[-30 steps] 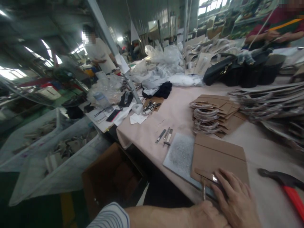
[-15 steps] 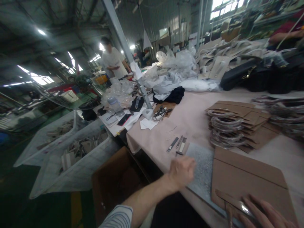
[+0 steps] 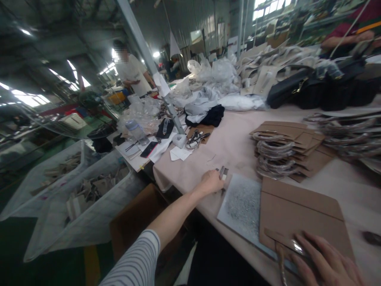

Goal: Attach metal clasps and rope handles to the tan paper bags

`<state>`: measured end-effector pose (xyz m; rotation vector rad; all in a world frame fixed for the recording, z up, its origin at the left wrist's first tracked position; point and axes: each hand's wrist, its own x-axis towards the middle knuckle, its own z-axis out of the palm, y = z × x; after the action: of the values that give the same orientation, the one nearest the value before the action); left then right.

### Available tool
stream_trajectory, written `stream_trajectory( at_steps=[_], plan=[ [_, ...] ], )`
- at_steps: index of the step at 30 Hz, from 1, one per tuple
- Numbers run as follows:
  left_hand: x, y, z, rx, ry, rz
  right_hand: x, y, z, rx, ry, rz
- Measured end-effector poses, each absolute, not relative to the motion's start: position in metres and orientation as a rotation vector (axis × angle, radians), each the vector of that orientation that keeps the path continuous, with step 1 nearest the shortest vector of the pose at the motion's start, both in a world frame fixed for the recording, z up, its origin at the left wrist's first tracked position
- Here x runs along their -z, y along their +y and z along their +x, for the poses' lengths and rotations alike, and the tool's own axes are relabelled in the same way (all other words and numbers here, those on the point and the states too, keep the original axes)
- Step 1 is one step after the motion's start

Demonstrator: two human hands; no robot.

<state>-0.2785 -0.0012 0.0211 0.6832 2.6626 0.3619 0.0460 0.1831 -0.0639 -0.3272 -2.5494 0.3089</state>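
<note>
My left hand (image 3: 212, 182) reaches across the pink-covered table to a small group of metal-bladed hand tools (image 3: 222, 174), and its fingers cover part of them. Whether it grips one is hard to see. My right hand (image 3: 326, 260) lies with fingers spread on a narrow brown strip with a shiny metal piece (image 3: 293, 247). That strip rests on a larger brown card panel (image 3: 297, 210). Left of the panel lies a grey speckled sheet (image 3: 241, 206). A stack of brown panels with curved metallic handles (image 3: 275, 151) stands farther up.
Black handbags (image 3: 297, 91) and plastic bags (image 3: 211, 71) line the table's far side. Scissors lie on a brown card (image 3: 198, 138). Scrap-filled bins (image 3: 92, 194) and a cardboard box (image 3: 133, 214) stand below the left edge. A co-worker (image 3: 131, 71) stands beyond, and another person's hands (image 3: 348, 39) show top right.
My left hand has moved from the grey sheet's edge up and left onto the small tools. My right hand stays on the strip, while the view has shifted slightly.
</note>
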Motion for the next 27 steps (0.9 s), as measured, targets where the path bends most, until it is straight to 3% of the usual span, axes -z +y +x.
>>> stream_trajectory(
  at_steps=[7, 13, 22, 27],
  plan=[
    [-0.014, 0.021, -0.277, -0.266, 2.62, 0.623, 0.037, 0.168, 0.043, -0.309, -2.619, -0.429],
    [-0.016, 0.015, -0.286, -0.399, 2.549, 0.555, 0.034, 0.166, 0.046, -0.308, -2.643, -0.437],
    [-0.013, -0.026, -0.257, -1.167, 2.258, 0.468, 0.034, 0.163, 0.046, -0.29, -2.625, -0.439],
    [0.007, -0.021, -0.196, -1.875, 1.536, 0.374, 0.031, 0.162, 0.045, -0.275, -2.628, -0.416]
  ],
)
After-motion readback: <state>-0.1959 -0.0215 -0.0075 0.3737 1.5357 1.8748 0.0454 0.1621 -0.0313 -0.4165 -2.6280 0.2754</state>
